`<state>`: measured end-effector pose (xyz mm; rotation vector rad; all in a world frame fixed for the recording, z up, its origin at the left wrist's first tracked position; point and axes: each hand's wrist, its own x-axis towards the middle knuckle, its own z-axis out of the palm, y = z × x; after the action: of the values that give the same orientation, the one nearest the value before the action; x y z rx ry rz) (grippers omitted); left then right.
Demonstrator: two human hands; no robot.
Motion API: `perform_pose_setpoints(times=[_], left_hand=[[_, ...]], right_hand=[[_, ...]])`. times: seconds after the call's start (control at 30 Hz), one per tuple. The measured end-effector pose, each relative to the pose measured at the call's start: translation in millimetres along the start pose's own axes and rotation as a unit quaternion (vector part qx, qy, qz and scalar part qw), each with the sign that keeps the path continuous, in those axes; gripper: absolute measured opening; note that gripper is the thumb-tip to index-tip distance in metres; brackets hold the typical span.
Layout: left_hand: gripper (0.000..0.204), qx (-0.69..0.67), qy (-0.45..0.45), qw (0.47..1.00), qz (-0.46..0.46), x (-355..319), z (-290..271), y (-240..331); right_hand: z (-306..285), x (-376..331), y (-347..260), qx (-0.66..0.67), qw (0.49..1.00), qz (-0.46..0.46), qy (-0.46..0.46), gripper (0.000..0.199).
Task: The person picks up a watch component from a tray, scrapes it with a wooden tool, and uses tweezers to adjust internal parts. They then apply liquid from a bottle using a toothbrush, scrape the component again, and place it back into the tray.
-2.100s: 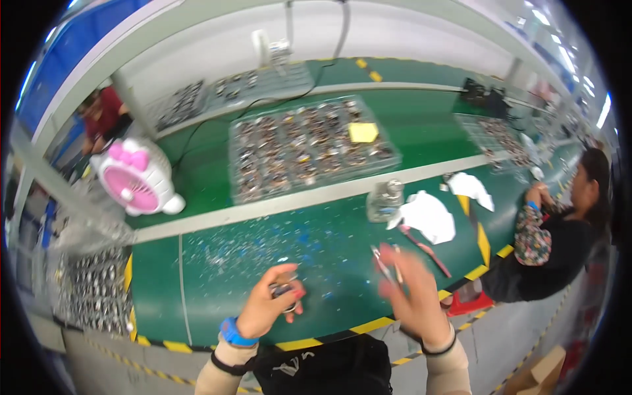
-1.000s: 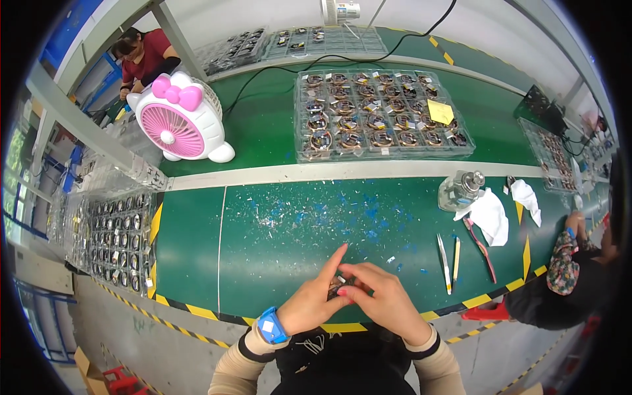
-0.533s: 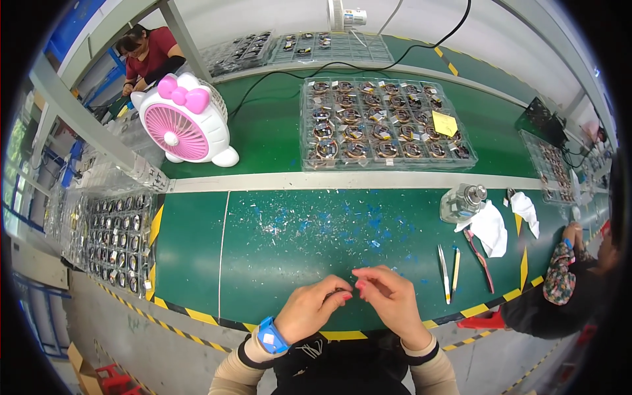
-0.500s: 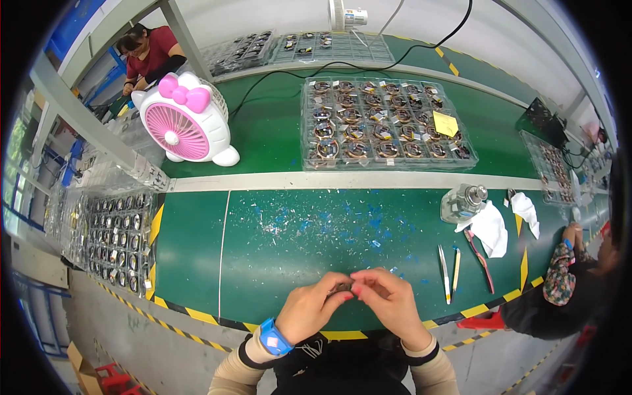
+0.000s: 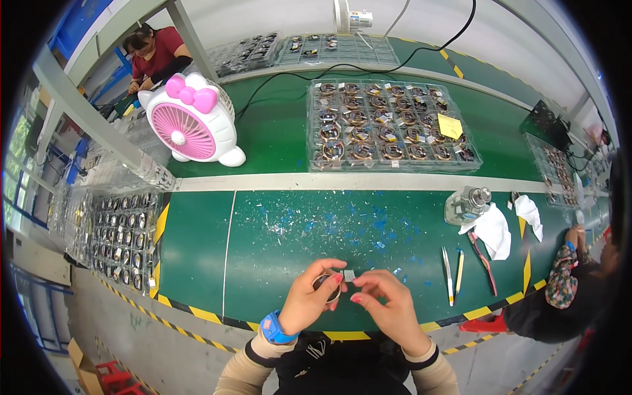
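Green bench top (image 5: 197, 257), white and blue scraps (image 5: 289, 224) ahead. Left hand (image 5: 303, 301) grips dark round copper-rimmed part (image 5: 321, 282); small flat grey tab (image 5: 349, 275) lies at its right, just beside right hand (image 5: 394, 303), thumb and forefinger slightly parted; contact unclear.

Lower centre: the left hand's (image 5: 306, 299) thumb and fingers cover part of the round component (image 5: 327, 286); its inner detail is too small to read. Whether the right hand (image 5: 388, 299) touches the small grey tab (image 5: 349, 275) cannot be determined. Both forearms (image 5: 240, 372) are cut by the lower edge. Upper centre: a yellow note (image 5: 450, 126) hides part of the clear tray's (image 5: 368, 167) contents. Mid-frame scraps (image 5: 283, 220) are too small to identify. Far right: the co-worker (image 5: 546, 316) is partly lost in the dark rim.
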<state>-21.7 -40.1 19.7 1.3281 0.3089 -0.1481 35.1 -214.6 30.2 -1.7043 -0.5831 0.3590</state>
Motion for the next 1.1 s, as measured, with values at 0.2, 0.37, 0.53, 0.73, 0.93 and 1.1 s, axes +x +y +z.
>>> perform_pose_setpoints(times=[0.2,0.37,0.53,0.73,0.93,1.1], left_hand=[[0.043,-0.025,-0.077,0.997,-0.016,-5.1,-1.0,6.7],[0.045,0.018,-0.111,0.993,0.024,-7.8,-1.9,8.8],[0.043,0.071,-0.127,0.989,-0.014,-9.1,-4.9,13.9],[0.036,0.164,-0.068,0.984,-0.009,-10.4,-7.4,5.3],[0.018,0.389,0.049,0.892,0.224,-13.6,-0.4,11.6],[0.015,0.442,0.045,0.850,0.282,-15.5,-1.5,15.1]], right_hand=[[2.1,6.2,-3.7,0.005,1.000,0.025,0.011,0.028],[-0.6,5.5,0.9,-0.027,0.999,-0.022,-0.025,0.027],[-2.8,6.5,6.6,-0.051,0.995,-0.075,-0.051,0.026],[-4.9,4.8,-1.0,-0.021,0.997,-0.038,-0.067,0.021],[1.5,2.5,-6.3,0.007,1.000,0.002,-0.022,0.013],[-1.1,2.1,-9.9,-0.049,0.998,-0.027,-0.018,0.011]])
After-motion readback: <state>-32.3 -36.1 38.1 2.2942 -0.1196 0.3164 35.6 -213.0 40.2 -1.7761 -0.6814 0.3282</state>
